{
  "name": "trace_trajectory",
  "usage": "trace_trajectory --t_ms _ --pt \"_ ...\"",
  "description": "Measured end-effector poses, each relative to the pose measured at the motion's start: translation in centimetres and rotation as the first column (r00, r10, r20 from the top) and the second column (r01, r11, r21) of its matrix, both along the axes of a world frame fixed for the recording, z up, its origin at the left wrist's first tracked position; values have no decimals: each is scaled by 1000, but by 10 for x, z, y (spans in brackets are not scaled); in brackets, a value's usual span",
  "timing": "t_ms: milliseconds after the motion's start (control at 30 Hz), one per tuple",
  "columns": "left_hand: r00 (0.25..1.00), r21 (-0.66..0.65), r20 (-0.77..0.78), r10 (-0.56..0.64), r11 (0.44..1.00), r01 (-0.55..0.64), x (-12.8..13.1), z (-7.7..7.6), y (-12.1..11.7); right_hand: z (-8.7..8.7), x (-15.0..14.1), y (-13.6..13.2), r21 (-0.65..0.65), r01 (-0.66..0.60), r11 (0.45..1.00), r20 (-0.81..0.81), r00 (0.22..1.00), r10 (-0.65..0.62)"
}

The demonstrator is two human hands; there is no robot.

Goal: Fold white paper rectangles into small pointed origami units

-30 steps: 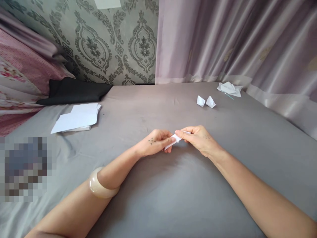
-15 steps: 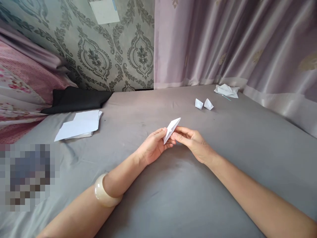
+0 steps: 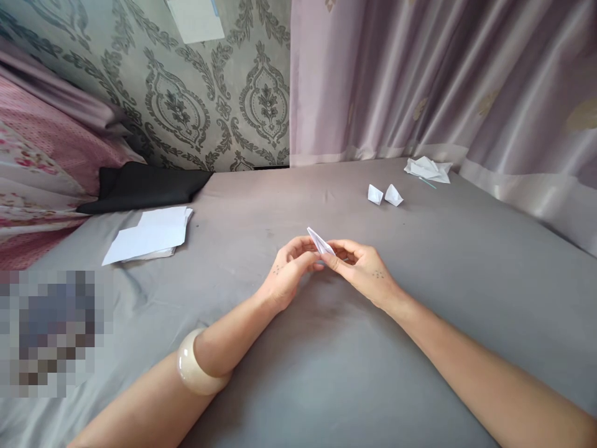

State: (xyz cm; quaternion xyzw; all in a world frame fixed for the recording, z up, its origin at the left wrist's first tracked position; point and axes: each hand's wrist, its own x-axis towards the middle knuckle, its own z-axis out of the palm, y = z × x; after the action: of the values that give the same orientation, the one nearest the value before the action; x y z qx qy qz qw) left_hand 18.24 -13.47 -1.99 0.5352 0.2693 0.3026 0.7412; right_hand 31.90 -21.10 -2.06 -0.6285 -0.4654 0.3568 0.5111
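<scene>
A small folded white paper piece (image 3: 319, 241) is pinched between both hands just above the grey bed sheet (image 3: 326, 373). My left hand (image 3: 285, 278), fingers curled, grips its near end; a pale bangle (image 3: 198, 370) sits on that forearm. My right hand (image 3: 361, 269) has thumb and fingers closed on the paper from the right. The paper's pointed tip sticks up and to the left between the fingertips.
A stack of white paper sheets (image 3: 148, 235) lies at the left, beside a black cloth (image 3: 144, 185). Two small folded paper shapes (image 3: 384, 195) sit farther back on the right, with crumpled paper scraps (image 3: 428, 169) near the pink curtain (image 3: 443, 81). Patterned wallpaper is behind.
The paper piece was turned: it stood up pointing right half a second ago, and now lies lower with its tip pointing left. Both hands stayed together on it.
</scene>
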Motion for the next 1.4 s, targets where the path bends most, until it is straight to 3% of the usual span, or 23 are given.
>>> trace_trajectory --t_ms 233,500,700,967,1200,1400 --pt "997 9 -69 43 999 -43 -2 0 4 4 0 -2 -63 -32 998 -93 995 26" --pt "957 262 -255 140 963 -71 -1 -13 7 -4 -6 -1 -72 -71 995 -116 991 62" --pt "945 312 -284 163 947 -70 -3 -21 11 0 -11 -2 -117 -42 992 -28 999 39" --pt "909 422 -369 193 907 -21 -2 -8 -2 -4 -14 -3 -45 129 991 289 951 -111" --pt "896 350 -401 194 935 -46 -1 -13 -1 -7 -17 1 -102 173 980 265 954 -141" --pt "847 380 -477 234 924 -41 -3 -10 -3 -8 -19 5 -101 220 970 338 925 -174"
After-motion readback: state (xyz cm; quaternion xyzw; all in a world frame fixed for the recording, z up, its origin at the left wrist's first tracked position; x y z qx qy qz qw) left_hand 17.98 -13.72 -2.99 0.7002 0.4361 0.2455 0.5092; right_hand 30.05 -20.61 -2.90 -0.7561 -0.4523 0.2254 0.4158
